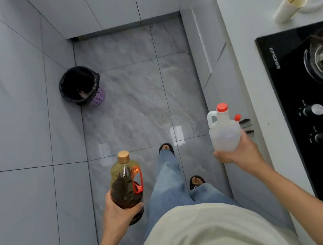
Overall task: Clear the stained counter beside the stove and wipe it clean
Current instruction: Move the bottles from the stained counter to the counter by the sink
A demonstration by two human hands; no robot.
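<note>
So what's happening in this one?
A person stands on the kitchen floor beside the stove, a bottle in each hand. The left hand holds a dark bottle; the right hand holds a clear jug. Other items sit on the counter, and a bin stands ahead.

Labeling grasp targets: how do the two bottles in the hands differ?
The dark bottle in the left hand is amber-tinted, holds dark liquid and has a gold cap and red-orange handle. The white jug in the right hand is translucent white, looks nearly empty, and has two red caps and a moulded white handle. Both are held upright from below, over the floor.
</note>
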